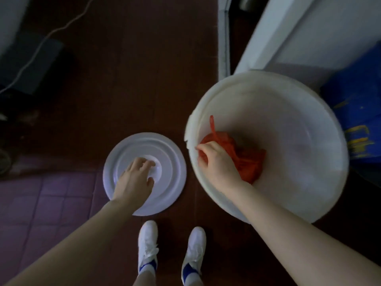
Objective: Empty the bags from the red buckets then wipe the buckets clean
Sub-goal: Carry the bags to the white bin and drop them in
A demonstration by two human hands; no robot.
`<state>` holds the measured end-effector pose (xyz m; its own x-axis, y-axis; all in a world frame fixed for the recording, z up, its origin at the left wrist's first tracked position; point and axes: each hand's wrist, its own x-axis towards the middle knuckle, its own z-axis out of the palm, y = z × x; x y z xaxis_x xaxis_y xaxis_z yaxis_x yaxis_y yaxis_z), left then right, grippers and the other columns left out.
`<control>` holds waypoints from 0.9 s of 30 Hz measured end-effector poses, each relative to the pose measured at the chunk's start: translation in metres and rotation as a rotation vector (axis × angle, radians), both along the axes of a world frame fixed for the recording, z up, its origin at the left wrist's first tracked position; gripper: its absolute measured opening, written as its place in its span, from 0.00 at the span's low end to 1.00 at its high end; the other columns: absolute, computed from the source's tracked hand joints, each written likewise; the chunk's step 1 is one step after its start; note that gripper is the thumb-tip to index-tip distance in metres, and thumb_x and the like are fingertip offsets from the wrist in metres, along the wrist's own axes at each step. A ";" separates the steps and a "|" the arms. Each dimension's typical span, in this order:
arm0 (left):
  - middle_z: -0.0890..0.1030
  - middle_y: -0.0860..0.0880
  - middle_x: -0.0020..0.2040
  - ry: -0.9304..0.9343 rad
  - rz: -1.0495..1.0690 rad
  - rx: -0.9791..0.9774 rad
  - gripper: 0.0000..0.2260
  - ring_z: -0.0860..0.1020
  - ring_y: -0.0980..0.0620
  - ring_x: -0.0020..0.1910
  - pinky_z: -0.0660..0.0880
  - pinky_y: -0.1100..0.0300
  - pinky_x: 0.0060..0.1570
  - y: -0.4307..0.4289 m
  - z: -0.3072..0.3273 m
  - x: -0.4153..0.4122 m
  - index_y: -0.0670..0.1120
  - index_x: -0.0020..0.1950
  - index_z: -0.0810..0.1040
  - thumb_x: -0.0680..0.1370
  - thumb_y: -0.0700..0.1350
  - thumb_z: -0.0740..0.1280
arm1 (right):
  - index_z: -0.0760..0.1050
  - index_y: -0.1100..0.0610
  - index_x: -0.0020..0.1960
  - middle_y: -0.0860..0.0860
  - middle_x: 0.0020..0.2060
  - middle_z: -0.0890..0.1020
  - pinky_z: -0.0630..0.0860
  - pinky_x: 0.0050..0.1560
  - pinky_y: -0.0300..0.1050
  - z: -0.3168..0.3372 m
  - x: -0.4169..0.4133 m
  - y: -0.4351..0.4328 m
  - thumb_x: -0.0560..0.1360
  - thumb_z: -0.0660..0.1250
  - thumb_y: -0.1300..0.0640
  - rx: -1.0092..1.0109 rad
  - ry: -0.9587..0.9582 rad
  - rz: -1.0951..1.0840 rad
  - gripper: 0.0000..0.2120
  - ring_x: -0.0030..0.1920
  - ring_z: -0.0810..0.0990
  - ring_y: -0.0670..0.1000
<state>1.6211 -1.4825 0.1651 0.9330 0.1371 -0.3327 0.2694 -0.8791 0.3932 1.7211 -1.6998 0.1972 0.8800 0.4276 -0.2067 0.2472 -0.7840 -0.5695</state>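
Grips the knob of the round white plastic lid (171, 153) with the left hand (136, 178); pinches the crumpled red plastic bag (249, 162), low inside the white plastic bucket (299, 131), with the right hand (214, 159). Best lifted straight up by its gathered neck.

The floor (132, 79) is dark brown. In the near left corner it turns into purple tiles (41, 199). Two white shoes with blue on them, one (147, 244) beside the other (194, 250), stand on the brown part. A thin white cord (41, 44) runs over a dark box (31, 65) far left. On the right, a blue thing with yellow marks (358, 104) sits by a big white door (309, 32).
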 end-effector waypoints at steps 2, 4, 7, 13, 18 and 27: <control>0.72 0.48 0.65 0.036 0.078 0.014 0.18 0.77 0.45 0.53 0.72 0.55 0.42 0.032 -0.011 -0.016 0.47 0.66 0.74 0.76 0.41 0.68 | 0.76 0.57 0.64 0.54 0.58 0.78 0.72 0.58 0.46 -0.009 -0.005 0.040 0.78 0.65 0.60 -0.010 0.015 0.075 0.15 0.60 0.75 0.55; 0.71 0.49 0.66 0.088 0.144 0.027 0.19 0.75 0.46 0.57 0.74 0.53 0.45 0.062 -0.024 -0.029 0.49 0.68 0.72 0.77 0.42 0.67 | 0.74 0.56 0.66 0.53 0.61 0.76 0.73 0.59 0.47 -0.024 -0.012 0.075 0.79 0.63 0.59 -0.049 0.057 0.162 0.16 0.61 0.74 0.54; 0.69 0.50 0.67 0.153 0.166 0.057 0.22 0.72 0.46 0.61 0.74 0.49 0.54 0.107 -0.048 -0.048 0.51 0.71 0.68 0.77 0.44 0.66 | 0.71 0.54 0.69 0.51 0.64 0.73 0.73 0.59 0.47 -0.054 -0.022 0.121 0.80 0.62 0.57 -0.143 0.136 0.270 0.18 0.63 0.71 0.52; 0.68 0.48 0.69 0.225 0.204 0.074 0.24 0.70 0.45 0.64 0.73 0.47 0.59 0.170 -0.117 -0.066 0.51 0.74 0.65 0.79 0.46 0.65 | 0.68 0.53 0.72 0.52 0.63 0.72 0.74 0.59 0.50 -0.147 -0.037 0.191 0.80 0.61 0.55 -0.325 0.193 0.372 0.20 0.64 0.70 0.54; 0.68 0.50 0.69 0.295 0.244 0.018 0.24 0.70 0.47 0.65 0.72 0.49 0.60 0.183 -0.204 -0.086 0.52 0.74 0.65 0.79 0.48 0.65 | 0.66 0.52 0.73 0.53 0.63 0.71 0.75 0.57 0.51 -0.246 -0.051 0.226 0.80 0.62 0.52 -0.460 0.266 0.473 0.22 0.62 0.70 0.56; 0.59 0.50 0.76 0.311 0.279 0.005 0.27 0.61 0.47 0.73 0.69 0.47 0.63 0.191 -0.409 -0.097 0.53 0.76 0.61 0.79 0.51 0.66 | 0.71 0.54 0.66 0.55 0.62 0.70 0.73 0.59 0.53 -0.447 -0.042 0.267 0.75 0.69 0.54 -0.487 0.202 0.536 0.21 0.63 0.68 0.58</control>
<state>1.5245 -1.2917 -0.2440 0.7147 0.3732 -0.5916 0.6030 -0.7573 0.2508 1.6792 -1.4332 -0.2499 0.5017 0.6061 -0.6172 0.5935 -0.7602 -0.2641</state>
